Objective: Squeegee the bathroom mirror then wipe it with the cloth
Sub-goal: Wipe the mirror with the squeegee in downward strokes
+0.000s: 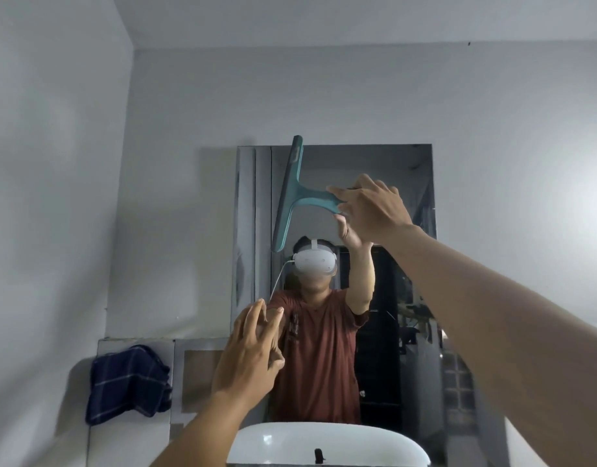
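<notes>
A rectangular mirror [408,170] hangs on the grey wall above the basin. My right hand [371,207] is raised and grips the handle of a teal squeegee [290,193]. Its long blade stands nearly upright against the upper left part of the glass, its top just over the mirror's upper edge. My left hand [250,352] hovers lower, near the mirror's left edge, fingers spread and holding nothing. A dark blue checked cloth [128,382] hangs on the tiled ledge to the left of the mirror.
A white basin [327,443] sits directly below the mirror, with a dark tap piece [319,455] at its front. The side wall [48,197] closes in on the left. The mirror reflects a person in a rust-red shirt.
</notes>
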Available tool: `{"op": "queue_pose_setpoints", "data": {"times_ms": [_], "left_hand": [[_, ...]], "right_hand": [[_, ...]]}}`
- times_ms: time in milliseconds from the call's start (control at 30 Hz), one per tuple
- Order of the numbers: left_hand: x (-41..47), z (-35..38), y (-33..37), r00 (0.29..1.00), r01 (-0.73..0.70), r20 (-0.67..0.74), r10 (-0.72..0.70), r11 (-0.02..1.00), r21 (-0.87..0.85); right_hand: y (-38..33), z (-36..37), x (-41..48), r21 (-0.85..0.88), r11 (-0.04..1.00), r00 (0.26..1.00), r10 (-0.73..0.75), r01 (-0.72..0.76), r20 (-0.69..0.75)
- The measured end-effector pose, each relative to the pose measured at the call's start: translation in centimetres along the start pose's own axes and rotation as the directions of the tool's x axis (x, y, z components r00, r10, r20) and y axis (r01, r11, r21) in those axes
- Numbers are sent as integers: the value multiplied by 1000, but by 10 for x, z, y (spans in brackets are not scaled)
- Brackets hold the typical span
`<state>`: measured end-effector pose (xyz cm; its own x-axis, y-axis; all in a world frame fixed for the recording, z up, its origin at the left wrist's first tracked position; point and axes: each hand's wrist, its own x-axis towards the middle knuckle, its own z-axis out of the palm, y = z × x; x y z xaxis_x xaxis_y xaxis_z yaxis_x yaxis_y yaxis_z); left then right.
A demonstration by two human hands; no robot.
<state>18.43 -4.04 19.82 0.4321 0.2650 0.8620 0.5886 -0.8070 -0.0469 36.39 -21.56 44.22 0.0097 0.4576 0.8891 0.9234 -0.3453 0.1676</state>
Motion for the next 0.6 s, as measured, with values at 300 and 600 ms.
{"op": "queue_pose_setpoints", "data": {"times_ms": [300, 600], "left_hand": [[1, -4, 1, 1000, -13, -15, 13, 1000, 6], [2, -2, -1, 1000, -22, -8, 22, 1000, 3]], "right_hand": [[33, -16, -16, -77, 996, 999, 45, -44, 17], [45, -28, -26, -180, 984, 998, 15, -2, 69]]}}
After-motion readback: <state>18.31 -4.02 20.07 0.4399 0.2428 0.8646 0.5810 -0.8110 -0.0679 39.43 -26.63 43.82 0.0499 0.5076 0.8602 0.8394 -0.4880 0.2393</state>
